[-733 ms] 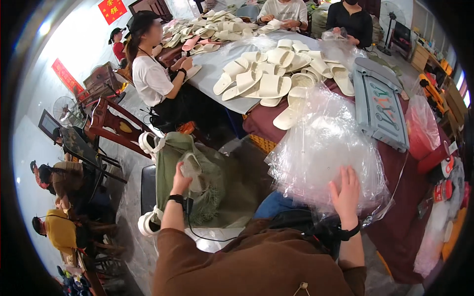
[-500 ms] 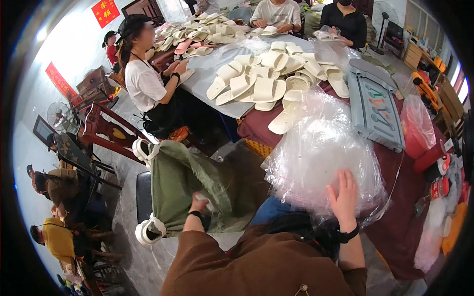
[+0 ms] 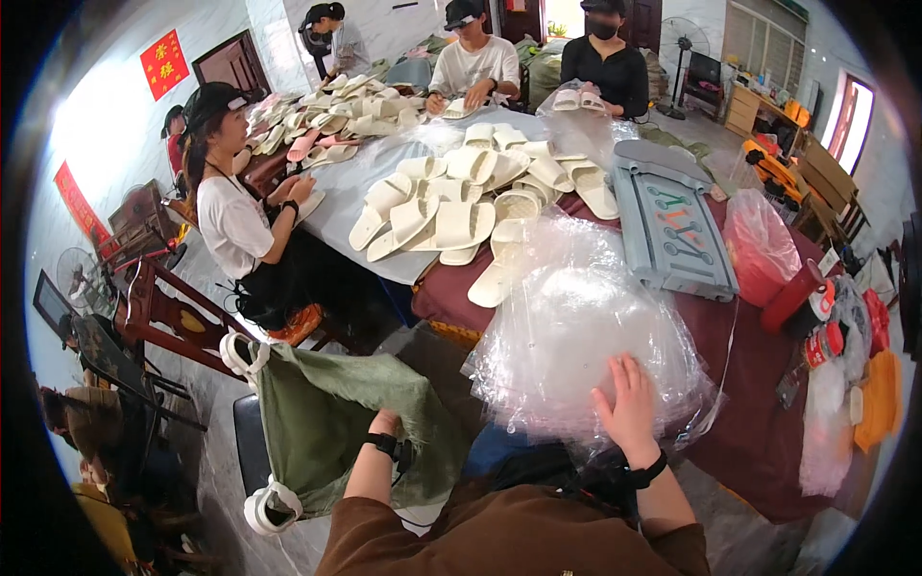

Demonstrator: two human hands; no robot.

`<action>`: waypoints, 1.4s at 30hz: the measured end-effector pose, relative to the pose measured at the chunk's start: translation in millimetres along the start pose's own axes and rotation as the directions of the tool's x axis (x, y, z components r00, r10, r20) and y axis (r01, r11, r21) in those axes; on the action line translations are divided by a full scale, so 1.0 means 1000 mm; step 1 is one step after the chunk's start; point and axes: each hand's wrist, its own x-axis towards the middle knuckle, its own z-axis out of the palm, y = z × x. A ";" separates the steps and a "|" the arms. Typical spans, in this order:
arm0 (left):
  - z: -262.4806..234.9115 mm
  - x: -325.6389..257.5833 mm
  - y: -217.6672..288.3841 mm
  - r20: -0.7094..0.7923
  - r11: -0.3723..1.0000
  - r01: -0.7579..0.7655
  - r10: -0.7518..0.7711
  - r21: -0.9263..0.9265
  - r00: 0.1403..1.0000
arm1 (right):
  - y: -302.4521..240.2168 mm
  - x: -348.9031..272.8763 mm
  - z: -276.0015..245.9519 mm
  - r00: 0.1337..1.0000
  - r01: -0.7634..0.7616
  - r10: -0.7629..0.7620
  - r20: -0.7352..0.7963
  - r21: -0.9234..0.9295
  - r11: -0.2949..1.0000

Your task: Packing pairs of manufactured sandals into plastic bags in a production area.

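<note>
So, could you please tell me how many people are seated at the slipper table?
4: one at the left side, and three at the far end, left, middle and right. Others may be hidden.

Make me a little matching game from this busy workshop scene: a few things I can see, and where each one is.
Things:
1. left hand
2. right hand
3. cream slippers
4. grey tray

Places:
A. flat on the heap of clear plastic bags
B. piled on the table's pale cover
C. inside the green sack
D. on the dark red cloth, beside a red bag

Pairs: 1-C, 2-A, 3-B, 4-D
</note>
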 end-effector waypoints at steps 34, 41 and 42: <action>-0.101 0.047 0.368 -0.324 0.870 -0.325 0.449 0.370 0.833 | 0.007 -0.003 0.005 0.998 -0.051 0.051 -0.020 0.027 0.998; -0.117 0.058 0.347 -0.161 0.748 -0.498 0.480 -0.438 0.862 | 0.009 -0.001 0.004 0.998 -0.054 0.055 -0.033 0.048 0.997; -0.127 0.050 0.341 -0.205 0.627 -0.536 0.522 -0.565 0.828 | 0.007 0.001 0.004 0.998 -0.047 0.049 -0.040 0.053 0.997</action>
